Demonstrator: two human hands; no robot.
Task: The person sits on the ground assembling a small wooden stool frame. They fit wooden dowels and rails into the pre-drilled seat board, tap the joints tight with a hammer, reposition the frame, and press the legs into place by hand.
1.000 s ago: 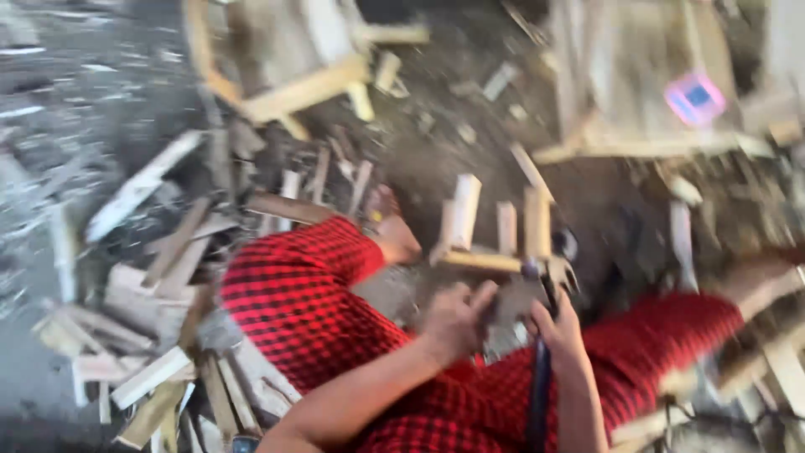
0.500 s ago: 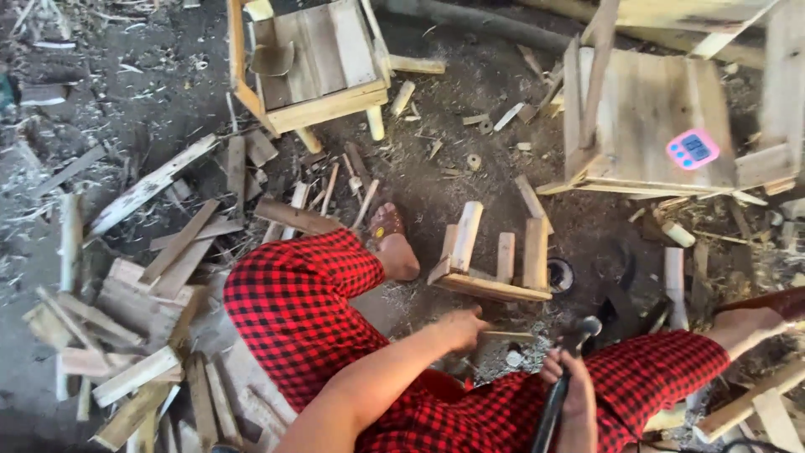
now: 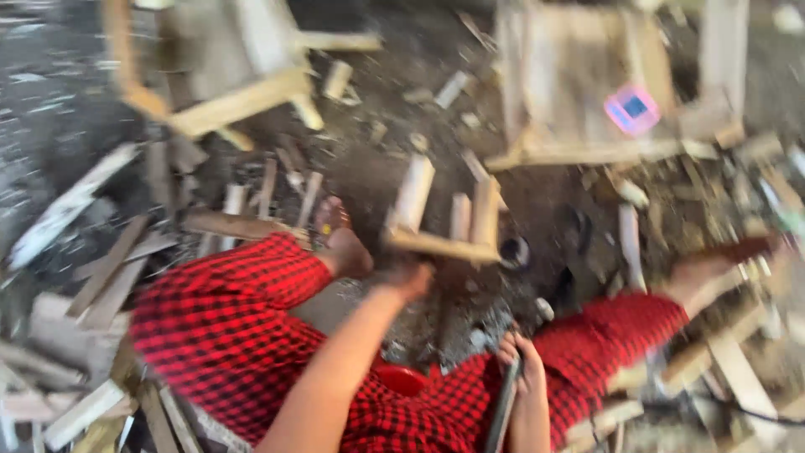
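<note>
I sit on the ground in red-and-black checked trousers with my legs spread. My left hand [image 3: 408,277] reaches forward and touches the near bar of a small frame of wooden slats [image 3: 444,220] standing between my feet; blur hides whether the fingers grip it. My right hand [image 3: 521,362] is closed around a dark-handled tool [image 3: 503,411], held low over my lap. The picture is motion-blurred.
Two larger wooden crates stand at the back, one at the left [image 3: 220,75] and one at the right [image 3: 587,101] with a pink object [image 3: 631,109] on it. Loose wooden slats [image 3: 109,277] lie heaped at my left and right. A small dark round pot [image 3: 514,252] sits beside the frame.
My left hand has moved forward from my lap up to the slat frame. My right hand has stayed low with the tool. The view has shifted and blurred.
</note>
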